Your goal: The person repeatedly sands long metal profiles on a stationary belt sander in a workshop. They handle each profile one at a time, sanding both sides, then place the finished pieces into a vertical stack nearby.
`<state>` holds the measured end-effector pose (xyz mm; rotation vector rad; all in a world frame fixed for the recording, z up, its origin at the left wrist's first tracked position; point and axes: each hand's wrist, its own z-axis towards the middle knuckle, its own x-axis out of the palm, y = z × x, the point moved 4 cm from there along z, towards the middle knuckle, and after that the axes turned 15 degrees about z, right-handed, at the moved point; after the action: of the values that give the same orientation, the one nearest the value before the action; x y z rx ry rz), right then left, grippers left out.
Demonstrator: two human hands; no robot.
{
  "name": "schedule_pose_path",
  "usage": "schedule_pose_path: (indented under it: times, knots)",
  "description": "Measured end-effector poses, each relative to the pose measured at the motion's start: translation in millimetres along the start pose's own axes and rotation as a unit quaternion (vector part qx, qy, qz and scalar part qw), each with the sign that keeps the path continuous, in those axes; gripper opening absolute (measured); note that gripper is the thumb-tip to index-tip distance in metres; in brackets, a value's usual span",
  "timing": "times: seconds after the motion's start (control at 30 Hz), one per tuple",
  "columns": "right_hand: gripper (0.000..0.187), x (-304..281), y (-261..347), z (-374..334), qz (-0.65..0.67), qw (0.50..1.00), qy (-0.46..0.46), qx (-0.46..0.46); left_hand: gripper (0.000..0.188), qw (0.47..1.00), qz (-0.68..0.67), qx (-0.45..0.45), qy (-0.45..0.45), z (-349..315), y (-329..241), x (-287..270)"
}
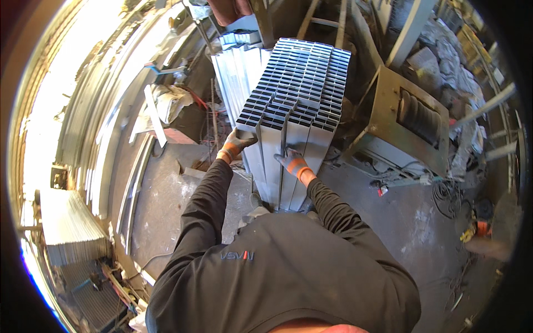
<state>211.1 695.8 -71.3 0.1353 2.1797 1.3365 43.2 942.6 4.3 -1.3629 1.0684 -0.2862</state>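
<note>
Viewing the work through the head camera, I report two hands at a stack of hollow metal tubes [300,94], which stands upright on the floor directly in front of the person. The tubes are rectangular in section and silvery, packed side by side with their open ends facing up. Their top ends do not lie level throughout; small steps show between groups.

I find the left hand [235,145], in a grey and orange glove, at the near left corner of the stack, just below the top ends. Its fingers bend round that corner; I cannot tell whether they clamp a tube or merely press on it. The right hand [294,162], gloved likewise, rests lower and farther right against the near face, at an edge between tubes. Its fingers are partly spread, and I cannot tell whether they hold anything. Both arms reach forward in dark sleeves [202,202].

I note paler metal lengths [237,72] standing just beside the stack, on its left. To the right, well apart from the hands, is a boxy metal housing [383,105] with a dark ribbed roll [420,119] in it. Dark cables [444,200] lie on the floor [363,205] near it. On the far left I record long pale strips [89,127] and, nearer the person, a layered pile [72,222].
</note>
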Motion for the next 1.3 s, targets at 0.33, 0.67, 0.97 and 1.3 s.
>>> schedule_pose_path:
  times: [0.33, 0.67, 0.97, 1.3]
  knots:
    - [0.068, 18.3, 49.2, -17.1, 0.090, 0.979, -0.163, 0.079, 0.067, 0.985, 0.166, 0.036, -0.005, -8.2, -21.9, -19.2]
    - [0.075, 38.6, 30.6, 0.5, -0.131, 0.980, -0.117, 0.094, 0.090, 0.986, 0.166, 0.016, -0.014, -18.9, -19.7, -14.6]
    - [0.072, 14.8, 50.4, -3.8, -0.053, 0.989, -0.119, 0.075, 0.080, 0.983, 0.181, 0.032, 0.030, -7.0, -38.1, -28.6]
    - [0.067, 35.2, 25.2, 3.6, -0.200, 0.970, -0.055, 0.123, 0.078, 0.957, 0.248, 0.082, 0.127, 15.3, 12.1, -10.2]
